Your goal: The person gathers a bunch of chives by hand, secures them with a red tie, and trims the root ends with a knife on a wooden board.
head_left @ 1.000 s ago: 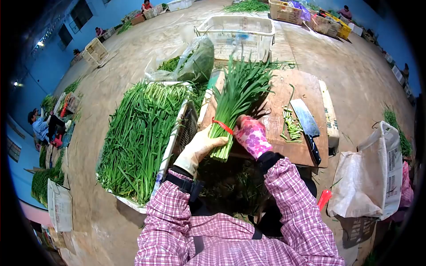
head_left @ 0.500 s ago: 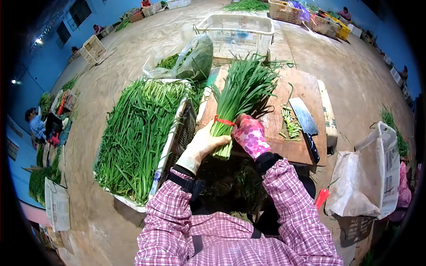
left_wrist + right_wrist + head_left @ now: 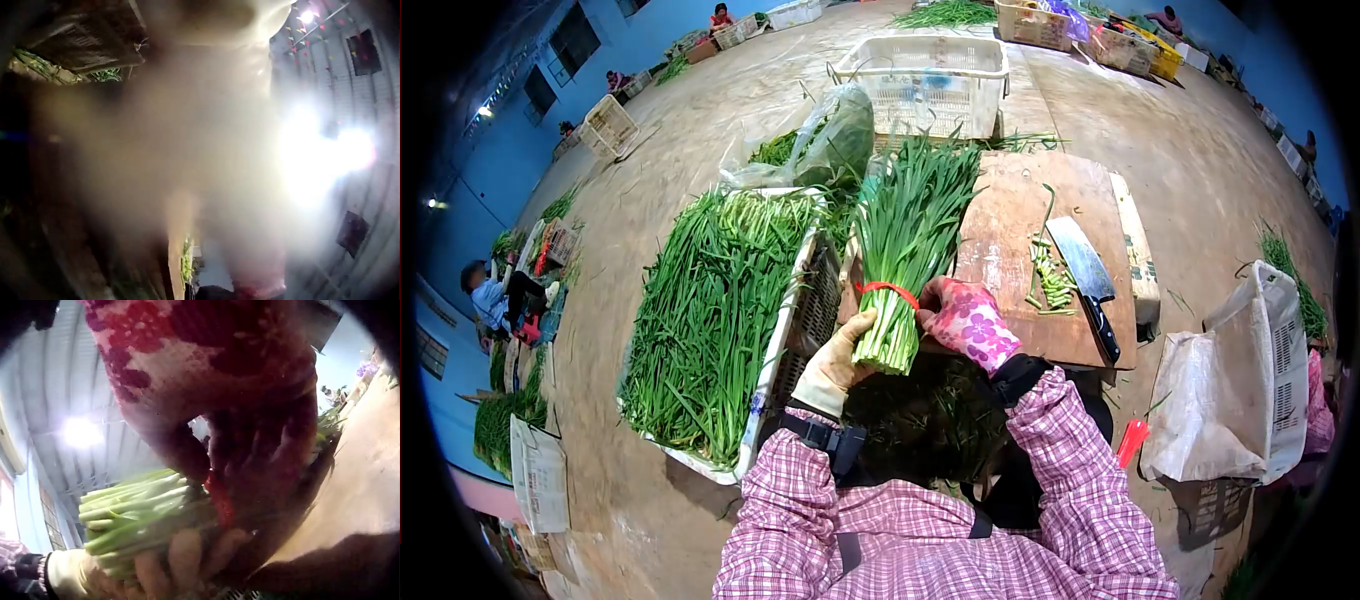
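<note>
A bunch of garlic chives (image 3: 915, 215), bound by a red band (image 3: 887, 288), is held over the near left edge of a wooden board (image 3: 1010, 300), leaves pointing away and cut stem ends toward me. My left hand (image 3: 832, 368), in a cream glove, grips the stems from the left and beneath; its fingers (image 3: 185, 553) curl under them in the right wrist view. My right hand (image 3: 972, 322), in a pink flowered glove, pinches the band at the bunch's right side. The left wrist view is mostly blurred by the glove.
A cleaver (image 3: 1080, 260) lies on the board beside chopped stem ends (image 3: 1055, 285). Left stands a white crate (image 3: 772, 370) heaped with loose chives (image 3: 710, 300). Behind are a plastic bag (image 3: 840, 130) and another crate (image 3: 930, 95). A lined crate (image 3: 1285, 400) and red strips (image 3: 1133, 440) lie right.
The bunch has swung left and its stem ends now face me more. My left hand has moved lower, its thumb off the front of the stems. The right hand stays at the band.
</note>
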`<action>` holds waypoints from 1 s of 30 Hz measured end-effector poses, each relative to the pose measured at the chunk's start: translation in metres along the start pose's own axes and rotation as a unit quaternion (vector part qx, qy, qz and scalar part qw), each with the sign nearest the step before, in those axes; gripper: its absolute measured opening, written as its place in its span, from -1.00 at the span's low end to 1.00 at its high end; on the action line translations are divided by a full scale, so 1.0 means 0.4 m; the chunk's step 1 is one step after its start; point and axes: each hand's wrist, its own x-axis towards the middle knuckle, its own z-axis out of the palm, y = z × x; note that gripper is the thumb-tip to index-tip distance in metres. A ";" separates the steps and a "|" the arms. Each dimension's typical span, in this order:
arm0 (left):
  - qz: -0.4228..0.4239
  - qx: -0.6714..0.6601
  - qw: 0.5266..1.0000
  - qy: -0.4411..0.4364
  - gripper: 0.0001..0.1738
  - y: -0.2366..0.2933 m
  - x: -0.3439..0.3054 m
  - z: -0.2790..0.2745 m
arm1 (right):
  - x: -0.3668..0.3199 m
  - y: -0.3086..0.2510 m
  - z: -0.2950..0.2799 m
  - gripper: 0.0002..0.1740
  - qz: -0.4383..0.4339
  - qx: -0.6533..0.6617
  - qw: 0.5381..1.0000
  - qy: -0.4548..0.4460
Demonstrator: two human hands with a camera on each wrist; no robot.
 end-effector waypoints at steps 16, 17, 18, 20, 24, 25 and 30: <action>0.033 -0.081 0.995 -0.045 -0.35 -0.056 0.049 -0.067 | 0.068 0.061 0.078 -0.78 -0.133 -0.044 0.984 0.113; 0.027 -0.089 0.995 -0.035 -0.31 -0.062 0.064 -0.090 | 0.073 0.061 0.074 -0.80 -0.145 -0.047 0.980 0.128; 0.018 -0.104 0.993 -0.054 -0.32 -0.064 0.059 -0.076 | 0.075 0.061 0.068 -0.79 -0.141 -0.036 0.982 0.123; 0.016 -0.106 0.992 -0.064 -0.31 -0.068 0.048 -0.053 | 0.067 0.063 0.060 -0.79 -0.129 -0.046 0.983 0.118; 0.043 -0.089 0.983 -0.158 -0.24 -0.091 0.017 -0.005 | -0.009 0.068 0.029 -0.70 0.044 0.104 0.991 0.067; 0.043 -0.101 0.975 -0.195 -0.23 -0.104 0.009 0.003 | -0.035 0.073 0.026 -0.67 0.142 0.183 0.973 0.021; 0.022 0.048 0.993 -0.102 -0.27 -0.237 -0.051 0.027 | -0.188 0.109 0.065 -0.42 0.137 0.489 0.835 -0.211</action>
